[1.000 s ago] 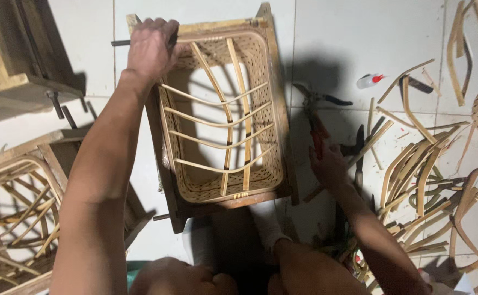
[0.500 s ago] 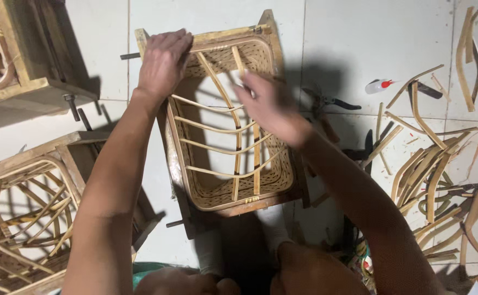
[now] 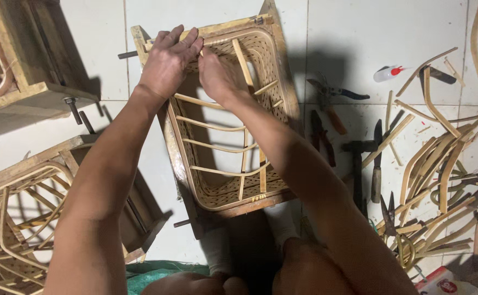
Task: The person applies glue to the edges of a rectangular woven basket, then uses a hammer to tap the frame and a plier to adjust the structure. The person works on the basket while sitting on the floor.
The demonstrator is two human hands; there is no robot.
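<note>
At far left, two wooden frames sit on the white tile floor (image 3: 359, 33): one at upper left (image 3: 26, 71) with bolts sticking out of its edge, one at lower left (image 3: 26, 218) with bent cane strips woven inside.

At centre, a wooden frame with a woven cane panel (image 3: 217, 114) stands tilted on the floor between the person's feet. Thin cane ribs cross its open middle.

The left hand (image 3: 168, 63) lies palm-down over the frame's top left corner, fingers curled over the top rail, gripping it. The right hand (image 3: 217, 76) is just beside it, touching the weave under the top rail; its fingers are bent in, but what they pinch cannot be told, as the hand hides it.

Right of the frame, on the floor: pruning shears (image 3: 334, 93), pliers (image 3: 323, 136), a hammer (image 3: 357, 164) and a knife (image 3: 377, 158). A small white bottle with a red cap (image 3: 387, 72) lies further up. At far right, a loose heap of curved cane strips (image 3: 441, 164).
</note>
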